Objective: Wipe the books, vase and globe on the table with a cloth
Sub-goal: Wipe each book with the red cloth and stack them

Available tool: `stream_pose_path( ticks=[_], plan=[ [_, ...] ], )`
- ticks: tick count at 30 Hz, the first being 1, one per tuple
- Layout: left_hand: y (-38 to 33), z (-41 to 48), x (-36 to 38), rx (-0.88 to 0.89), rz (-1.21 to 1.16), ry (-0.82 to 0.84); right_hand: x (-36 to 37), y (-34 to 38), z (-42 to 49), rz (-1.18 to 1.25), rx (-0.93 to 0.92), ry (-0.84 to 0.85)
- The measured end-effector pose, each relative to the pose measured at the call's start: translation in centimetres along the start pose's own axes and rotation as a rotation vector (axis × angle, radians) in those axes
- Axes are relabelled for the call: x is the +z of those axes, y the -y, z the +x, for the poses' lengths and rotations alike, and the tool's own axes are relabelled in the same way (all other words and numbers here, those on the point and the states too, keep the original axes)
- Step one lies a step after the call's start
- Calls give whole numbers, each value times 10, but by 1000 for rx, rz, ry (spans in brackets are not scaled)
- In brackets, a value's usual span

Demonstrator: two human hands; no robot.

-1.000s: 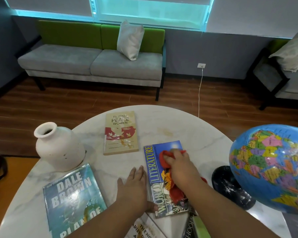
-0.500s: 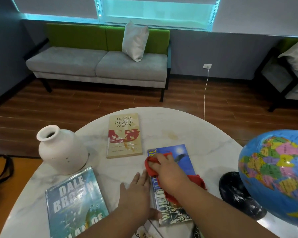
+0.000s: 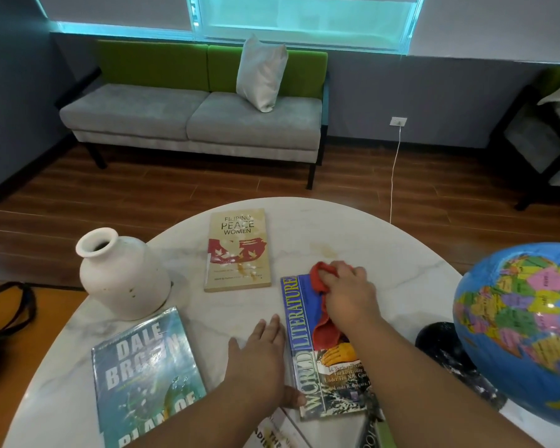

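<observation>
Marble-topped counter (image 3: 337, 240) is carrying the globe (image 3: 518, 321) at right, the white vase (image 3: 123, 276) at left and several books, and the World Literature book (image 3: 299, 334) is being wiped. The left hand (image 3: 259, 354) is lying flat, fingers together, bracing its spine edge. The right hand (image 3: 349, 295) is gripping the bunched red cloth (image 3: 324, 331) at the far corner, having swept over from the spine side; the near cover is probably coming next.

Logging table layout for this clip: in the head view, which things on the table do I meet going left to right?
vase → Peace Women book → World Literature book → globe
</observation>
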State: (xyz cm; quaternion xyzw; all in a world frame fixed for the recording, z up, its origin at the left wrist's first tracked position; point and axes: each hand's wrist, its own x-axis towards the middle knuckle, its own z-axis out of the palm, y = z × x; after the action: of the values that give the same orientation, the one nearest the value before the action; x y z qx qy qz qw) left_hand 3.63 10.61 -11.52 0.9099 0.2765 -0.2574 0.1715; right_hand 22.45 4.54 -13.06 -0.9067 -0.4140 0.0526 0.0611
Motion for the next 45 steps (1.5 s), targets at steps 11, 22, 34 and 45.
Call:
stream_pose_path(
  ticks=[11,22,34,45],
  plan=[
    [-1,-3,-3,0,7,-24,19,-7,-69,85,-351,108],
    [0,-8,4,55,-39,-143,-1,3,-96,37,-494,234],
    [-8,-11,1,42,68,-92,5,-7,-107,7,-656,214],
    [-12,-12,-2,22,53,-52,-9,-47,-116,165,-398,263]
  ],
)
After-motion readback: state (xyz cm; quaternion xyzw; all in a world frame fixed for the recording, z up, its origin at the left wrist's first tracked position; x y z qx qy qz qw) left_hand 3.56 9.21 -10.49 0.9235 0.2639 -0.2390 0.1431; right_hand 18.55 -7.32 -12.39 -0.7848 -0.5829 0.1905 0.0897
